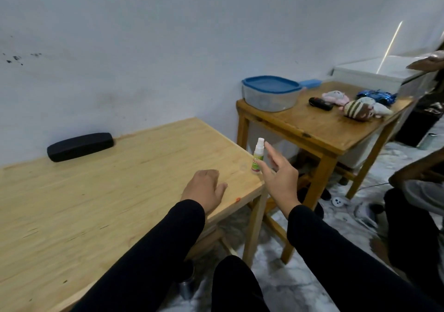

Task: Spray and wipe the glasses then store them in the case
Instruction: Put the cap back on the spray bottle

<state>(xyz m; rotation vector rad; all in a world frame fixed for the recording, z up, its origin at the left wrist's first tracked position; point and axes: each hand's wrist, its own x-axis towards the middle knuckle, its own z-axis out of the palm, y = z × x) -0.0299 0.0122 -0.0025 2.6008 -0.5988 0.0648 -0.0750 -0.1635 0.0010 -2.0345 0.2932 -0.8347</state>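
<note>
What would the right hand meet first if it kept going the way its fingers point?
Most likely the small spray bottle standing at the table's right corner: the open right hand is already beside it, fingers nearly touching, though depth is unclear.

Second worktop [312, 129] at right carries a blue-lidded container [271, 93], black remote [320, 103], plush toys [360, 108], blue toy car [376, 95] — white chest [384, 76] behind.

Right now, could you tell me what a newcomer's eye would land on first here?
Probably the right hand, fingers spread, reaching for the small spray bottle that stands upright at the near table's right corner. Next, the closed black glasses case against the wall at the table's far edge. The left hand rests on the tabletop.
</note>
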